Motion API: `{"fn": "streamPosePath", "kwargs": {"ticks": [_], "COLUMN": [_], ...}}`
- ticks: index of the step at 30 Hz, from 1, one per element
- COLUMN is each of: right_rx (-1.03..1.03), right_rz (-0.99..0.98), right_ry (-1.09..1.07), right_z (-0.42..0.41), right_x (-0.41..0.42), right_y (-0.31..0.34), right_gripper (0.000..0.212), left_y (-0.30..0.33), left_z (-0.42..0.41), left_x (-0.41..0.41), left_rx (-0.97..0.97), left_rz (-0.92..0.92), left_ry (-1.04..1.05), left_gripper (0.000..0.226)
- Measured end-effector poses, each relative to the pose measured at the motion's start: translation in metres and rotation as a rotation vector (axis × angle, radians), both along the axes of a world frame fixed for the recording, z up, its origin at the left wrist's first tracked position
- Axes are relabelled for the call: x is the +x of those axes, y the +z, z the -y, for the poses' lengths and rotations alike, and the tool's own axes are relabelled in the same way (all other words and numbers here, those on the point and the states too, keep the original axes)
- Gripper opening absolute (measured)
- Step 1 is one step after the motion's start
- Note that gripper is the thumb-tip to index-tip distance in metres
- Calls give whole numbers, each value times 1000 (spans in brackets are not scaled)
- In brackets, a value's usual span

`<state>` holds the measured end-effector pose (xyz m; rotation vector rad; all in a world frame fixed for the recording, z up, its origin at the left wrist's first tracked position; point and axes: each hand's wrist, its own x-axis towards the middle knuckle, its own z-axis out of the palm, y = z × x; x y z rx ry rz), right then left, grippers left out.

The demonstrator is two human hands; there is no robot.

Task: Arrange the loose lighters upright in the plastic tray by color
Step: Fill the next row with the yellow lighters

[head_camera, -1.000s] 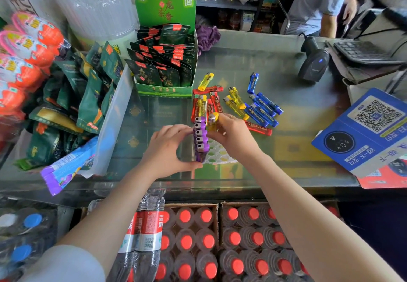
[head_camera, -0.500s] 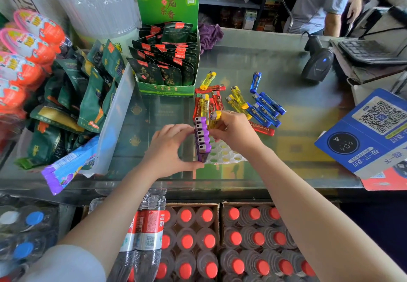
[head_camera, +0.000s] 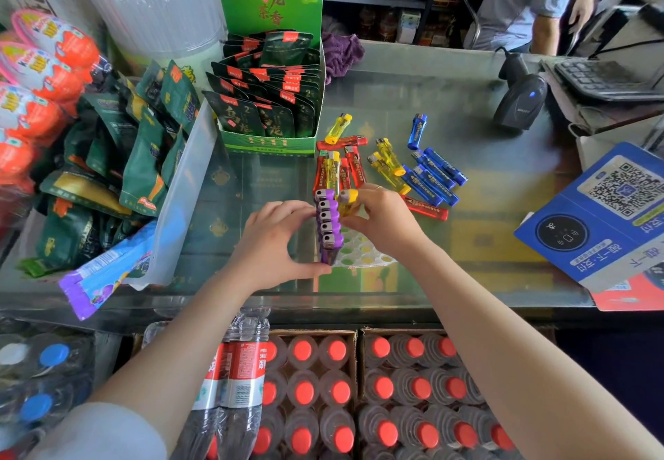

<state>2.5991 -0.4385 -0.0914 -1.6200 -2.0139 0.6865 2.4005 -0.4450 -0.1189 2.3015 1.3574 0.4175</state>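
Observation:
A white plastic tray (head_camera: 363,253) with round holes lies on the glass counter. A row of several purple lighters (head_camera: 328,222) stands upright along its left edge. My left hand (head_camera: 273,247) rests against the left side of that row, thumb at the tray's near corner. My right hand (head_camera: 384,220) holds a yellow lighter (head_camera: 347,202) upright just right of the row's far end. Behind them lie loose red lighters (head_camera: 350,168), yellow lighters (head_camera: 390,159) and blue lighters (head_camera: 433,175).
A green display box of tea packets (head_camera: 273,114) stands behind the lighters. Snack bags fill a clear bin (head_camera: 187,186) at left. A barcode scanner (head_camera: 517,103) and a blue QR sign (head_camera: 607,215) sit at right. Another person (head_camera: 531,3) stands beyond the counter.
Both hands stay almost in place; the yellow lighter in my right hand sits slightly closer to the purple row's far end. The view has shifted a little.

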Motion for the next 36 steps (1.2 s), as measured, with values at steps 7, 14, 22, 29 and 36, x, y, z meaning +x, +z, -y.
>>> {"fn": "streamPosePath", "kwargs": {"ticks": [7, 14, 22, 29, 36], "right_rx": [-26, 76, 88, -12, -137], "right_rz": [152, 39, 413, 530, 511], "right_ry": [-5, -73, -344, -428, -404], "right_z": [-4, -1, -27, -40, -45], "right_x": [-1, 28, 34, 25, 29], "right_y": [3, 11, -3, -2, 5], "right_gripper": [24, 18, 20, 13, 15], "left_y": [0, 0, -1, -3, 0], "left_z": [0, 0, 0, -2, -1], "left_x": [1, 0, 0, -1, 0], "left_rx": [12, 1, 7, 10, -14], "left_rz": [-2, -18, -13, -11, -36], "left_ry": [-6, -7, -13, -19, -12], "left_gripper": [85, 88, 88, 88, 89]}}
